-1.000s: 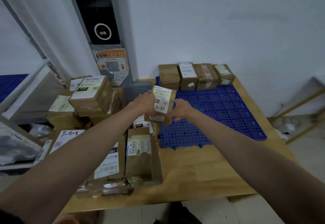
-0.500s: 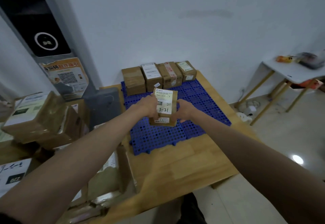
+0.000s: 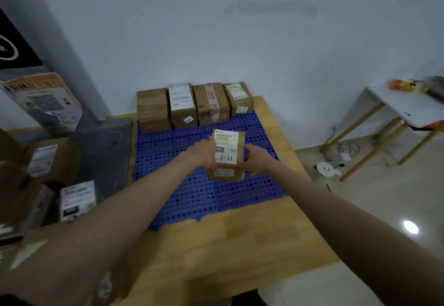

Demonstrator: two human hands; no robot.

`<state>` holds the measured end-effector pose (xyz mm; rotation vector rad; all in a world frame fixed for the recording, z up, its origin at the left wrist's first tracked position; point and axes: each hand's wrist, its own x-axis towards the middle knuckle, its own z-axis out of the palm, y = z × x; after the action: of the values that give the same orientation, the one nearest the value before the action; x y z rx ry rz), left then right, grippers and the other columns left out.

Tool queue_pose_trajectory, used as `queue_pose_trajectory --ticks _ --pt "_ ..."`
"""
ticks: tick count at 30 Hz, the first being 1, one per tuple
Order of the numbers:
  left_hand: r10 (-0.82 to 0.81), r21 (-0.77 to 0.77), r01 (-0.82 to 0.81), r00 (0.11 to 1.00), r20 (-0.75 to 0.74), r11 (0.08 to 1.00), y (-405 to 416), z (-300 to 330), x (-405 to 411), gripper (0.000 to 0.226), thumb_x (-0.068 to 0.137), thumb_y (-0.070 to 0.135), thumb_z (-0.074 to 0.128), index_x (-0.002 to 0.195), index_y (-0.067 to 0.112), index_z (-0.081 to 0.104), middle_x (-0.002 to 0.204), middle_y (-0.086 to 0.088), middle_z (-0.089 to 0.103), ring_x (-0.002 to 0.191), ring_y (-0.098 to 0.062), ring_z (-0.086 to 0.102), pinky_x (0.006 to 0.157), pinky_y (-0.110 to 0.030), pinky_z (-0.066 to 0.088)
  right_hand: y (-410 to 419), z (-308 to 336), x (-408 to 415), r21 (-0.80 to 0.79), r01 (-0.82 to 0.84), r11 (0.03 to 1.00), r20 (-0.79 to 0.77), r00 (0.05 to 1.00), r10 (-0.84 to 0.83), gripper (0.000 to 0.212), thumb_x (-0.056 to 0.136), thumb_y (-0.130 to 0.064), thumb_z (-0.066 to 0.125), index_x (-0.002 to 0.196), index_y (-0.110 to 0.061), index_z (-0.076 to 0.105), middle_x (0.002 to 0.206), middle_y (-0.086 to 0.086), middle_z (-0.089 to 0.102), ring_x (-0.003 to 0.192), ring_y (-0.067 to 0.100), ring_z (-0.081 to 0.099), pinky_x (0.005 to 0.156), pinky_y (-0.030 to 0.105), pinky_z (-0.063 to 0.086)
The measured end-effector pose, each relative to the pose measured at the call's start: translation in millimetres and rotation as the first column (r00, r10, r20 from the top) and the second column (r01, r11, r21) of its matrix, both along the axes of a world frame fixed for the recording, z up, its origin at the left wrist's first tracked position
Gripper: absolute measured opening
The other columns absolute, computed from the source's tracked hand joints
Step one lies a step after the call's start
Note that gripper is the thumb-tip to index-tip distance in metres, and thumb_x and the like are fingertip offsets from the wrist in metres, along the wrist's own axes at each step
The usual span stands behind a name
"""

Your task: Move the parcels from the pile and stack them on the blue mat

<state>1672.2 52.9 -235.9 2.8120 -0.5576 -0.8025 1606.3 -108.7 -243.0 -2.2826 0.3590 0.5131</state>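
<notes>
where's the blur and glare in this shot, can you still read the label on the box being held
Head view: dim overall; the parcel pile at left is smeared, the side table soft. A light glares off the floor. The held parcel, between left hand and right hand, is sharper: "3-21" reads, the fine print doesn't.

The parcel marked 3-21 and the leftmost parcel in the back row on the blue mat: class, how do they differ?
The parcel marked 3-21 is gripped between the left hand and the right hand over the middle of the blue mat; the leftmost parcel stands untouched in the back row by the wall. The first carries a large white label with handwriting; the leftmost shows none, only tape. Both are brown cardboard boxes.
</notes>
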Motion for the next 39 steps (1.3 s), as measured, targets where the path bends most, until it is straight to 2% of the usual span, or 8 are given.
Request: queue_pose_trajectory --ticks 8,11,14,20,25,30,35,39 --pt "0.156 -0.121 -0.169 0.981 -0.114 0.978 -84.7 -40.0 21.6 0.123 0.078 0.032 0.079 0.152 0.005 -0.015 0.142 -0.015 0.039 0.116 -0.031 0.052 0.080 -0.033 0.048 -92.2 -30.4 37.2 0.076 0.022 0.997 -0.025 0.999 -0.020 0.078 0.081 -0.012 0.074 0.147 -0.019 0.034 0.128 0.011 0.060 0.109 0.027 0.062 0.086 0.043 0.057" --pt "0.198 -0.196 -0.229 0.966 -0.165 0.953 -103.8 -50.7 34.3 0.124 0.077 0.029 0.081 0.153 0.005 -0.015 0.143 -0.015 0.039 0.121 -0.031 0.049 0.091 -0.037 0.050 -115.3 -40.6 54.5 0.062 0.036 0.997 -0.004 0.999 -0.036 0.082 0.079 -0.010 0.075 0.148 -0.016 0.032 0.131 0.012 0.058 0.114 0.028 0.058 0.093 0.047 0.052" --pt "0.227 -0.269 -0.269 0.958 -0.175 0.925 -119.2 -61.7 47.5 0.119 0.074 0.024 0.083 0.154 0.005 -0.003 0.143 -0.015 0.039 0.128 -0.032 0.043 0.102 -0.044 0.045 -133.9 -48.6 72.6 0.060 0.039 0.997 0.001 0.999 -0.039 0.087 0.077 -0.009 0.077 0.149 -0.016 0.030 0.131 0.012 0.056 0.113 0.027 0.057 0.092 0.045 0.053" --pt "0.255 -0.358 -0.285 0.958 -0.129 0.889 -140.9 -82.9 80.8 0.094 0.071 0.025 0.085 0.147 0.017 0.029 0.138 -0.007 0.044 0.129 -0.025 0.041 0.103 -0.042 0.042 -160.2 -65.6 110.5 0.074 0.021 0.997 0.003 1.000 -0.022 0.087 0.075 -0.009 0.079 0.147 -0.018 0.031 0.128 0.011 0.055 0.108 0.026 0.057 0.086 0.043 0.055" --pt "0.281 -0.363 -0.306 0.952 -0.121 0.880 -150.0 -100.3 110.6 0.103 0.074 0.028 0.084 0.153 0.017 0.019 0.147 -0.006 0.039 0.135 -0.026 0.037 0.109 -0.043 0.037 -170.7 -77.7 142.3 0.121 0.041 0.992 -0.006 0.999 -0.040 0.088 0.073 -0.005 0.080 0.146 -0.017 0.031 0.129 0.010 0.055 0.104 0.020 0.054 0.076 0.034 0.054" --pt "0.307 -0.336 -0.331 0.944 -0.124 0.881 -162.4 -113.3 144.2 0.110 0.074 0.032 0.084 0.155 0.017 0.012 0.151 -0.005 0.034 0.137 -0.026 0.034 0.110 -0.048 0.035 -179.8 -88.1 176.8 0.104 0.040 0.994 -0.027 0.999 -0.038 0.088 0.074 -0.005 0.078 0.147 -0.017 0.030 0.130 0.011 0.053 0.114 0.027 0.055 0.084 0.042 0.055" --pt "0.331 -0.341 -0.358 0.934 -0.137 0.869 -173.2 -129.2 173.7 0.109 0.075 0.032 0.083 0.155 0.016 0.011 0.153 -0.005 0.031 0.140 -0.025 0.031 0.112 -0.045 0.033 -189.2 -103.4 211.6 0.095 0.043 0.995 -0.047 0.998 -0.039 0.090 0.075 -0.001 0.076 0.148 -0.019 0.027 0.126 0.010 0.055 0.101 0.024 0.055 0.076 0.038 0.056" --pt "0.344 -0.343 -0.376 0.926 -0.154 0.861 -176.8 -143.2 191.6 0.110 0.075 0.029 0.083 0.155 0.015 0.010 0.155 -0.005 0.028 0.142 -0.025 0.029 0.112 -0.043 0.031 -194.1 -117.2 230.9 0.135 0.064 0.989 -0.064 0.996 -0.056 0.092 0.074 0.002 0.075 0.148 -0.020 0.026 0.128 0.011 0.054 0.105 0.024 0.056 0.084 0.041 0.057"
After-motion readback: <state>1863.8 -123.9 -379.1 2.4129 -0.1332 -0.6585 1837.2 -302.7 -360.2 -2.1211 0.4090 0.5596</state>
